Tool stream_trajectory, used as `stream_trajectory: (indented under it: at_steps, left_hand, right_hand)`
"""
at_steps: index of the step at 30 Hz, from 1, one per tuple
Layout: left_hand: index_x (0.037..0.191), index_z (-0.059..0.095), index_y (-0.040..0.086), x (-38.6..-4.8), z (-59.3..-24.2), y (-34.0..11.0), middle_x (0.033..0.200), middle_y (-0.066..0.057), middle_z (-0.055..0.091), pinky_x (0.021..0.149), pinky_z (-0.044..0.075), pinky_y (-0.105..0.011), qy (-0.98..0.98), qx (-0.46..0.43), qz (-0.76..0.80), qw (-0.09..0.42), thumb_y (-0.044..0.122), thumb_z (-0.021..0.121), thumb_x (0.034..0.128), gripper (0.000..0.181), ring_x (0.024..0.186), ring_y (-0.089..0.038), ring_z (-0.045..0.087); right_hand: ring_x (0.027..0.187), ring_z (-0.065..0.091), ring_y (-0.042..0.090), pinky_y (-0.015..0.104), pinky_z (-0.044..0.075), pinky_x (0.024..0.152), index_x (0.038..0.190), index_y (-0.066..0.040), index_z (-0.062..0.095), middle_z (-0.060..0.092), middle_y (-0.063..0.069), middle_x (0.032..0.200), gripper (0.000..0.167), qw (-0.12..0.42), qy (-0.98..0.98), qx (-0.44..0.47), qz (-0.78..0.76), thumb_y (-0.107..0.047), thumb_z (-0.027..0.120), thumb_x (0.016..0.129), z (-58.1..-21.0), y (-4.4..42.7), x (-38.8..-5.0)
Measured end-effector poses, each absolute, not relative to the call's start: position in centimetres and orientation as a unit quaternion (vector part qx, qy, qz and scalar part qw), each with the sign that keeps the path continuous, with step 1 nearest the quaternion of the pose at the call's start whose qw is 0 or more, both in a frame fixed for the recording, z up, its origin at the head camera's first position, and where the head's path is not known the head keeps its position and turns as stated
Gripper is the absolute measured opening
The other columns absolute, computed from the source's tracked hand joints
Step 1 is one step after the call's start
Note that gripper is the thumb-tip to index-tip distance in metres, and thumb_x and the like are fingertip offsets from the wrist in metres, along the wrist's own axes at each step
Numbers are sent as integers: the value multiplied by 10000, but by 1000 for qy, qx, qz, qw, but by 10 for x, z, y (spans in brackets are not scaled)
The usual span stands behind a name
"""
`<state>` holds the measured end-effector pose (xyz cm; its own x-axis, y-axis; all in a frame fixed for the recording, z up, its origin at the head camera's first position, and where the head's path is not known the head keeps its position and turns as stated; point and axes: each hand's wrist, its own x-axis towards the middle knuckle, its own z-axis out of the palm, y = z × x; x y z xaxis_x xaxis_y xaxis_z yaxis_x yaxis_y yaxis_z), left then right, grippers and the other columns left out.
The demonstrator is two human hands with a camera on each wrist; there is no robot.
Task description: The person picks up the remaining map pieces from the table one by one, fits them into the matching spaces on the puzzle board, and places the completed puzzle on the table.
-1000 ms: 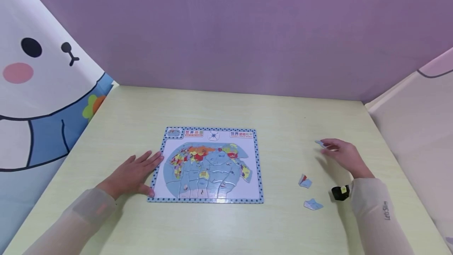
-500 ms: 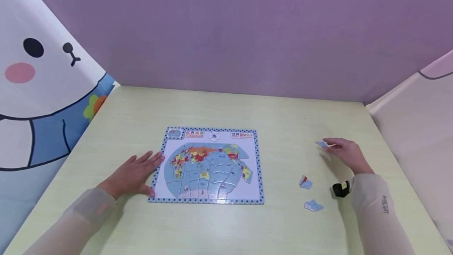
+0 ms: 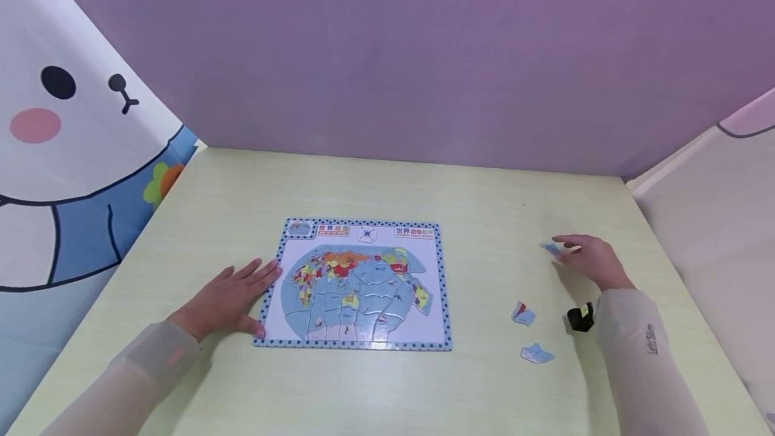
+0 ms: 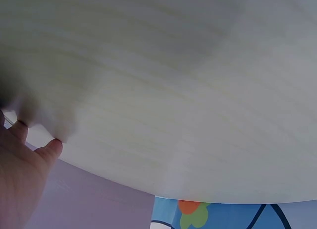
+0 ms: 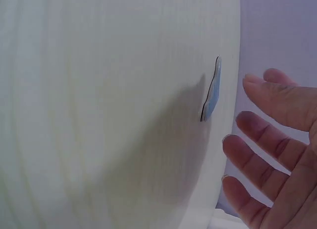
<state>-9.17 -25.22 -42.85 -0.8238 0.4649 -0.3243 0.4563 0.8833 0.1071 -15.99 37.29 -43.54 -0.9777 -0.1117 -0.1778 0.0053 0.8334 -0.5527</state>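
Note:
A world map jigsaw board with a dotted blue border lies flat on the table. Its left edge is under the fingertips of my left hand, whose fingers are spread; the thumb is at the lower left corner. At the right, a small light blue puzzle piece rests on the table. My right hand hovers just beside it; the right wrist view shows a gap between the relaxed fingers and the piece. Two more puzzle pieces, one with red and one mostly blue, lie nearer to me.
A black wrist device sits at the right sleeve. The pale wooden table meets a purple panel at the back. A cartoon-printed sheet stands at the left and a pale one at the right.
My right hand has let go of the light blue puzzle piece, which earlier was tilted at its fingertips and now lies on the table. The left hand has stayed in place.

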Motion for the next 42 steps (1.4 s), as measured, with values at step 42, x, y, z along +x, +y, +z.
stream_trajectory:
  at_steps: [42]
  left_hand:
    - [1493, 304, 53, -92, -429, -251, 1544, -151, 281, 1047, 206, -682, 957, 226, 20, 183, 663, 712, 663, 1108, 1407, -430, 187]
  right_hand:
    - [968, 517, 428, 586, 418, 874, 1210, 125, 550, 559, 329, 1099, 390, 184, 946, 24, -264, -100, 625, 900, -450, 372, -180]
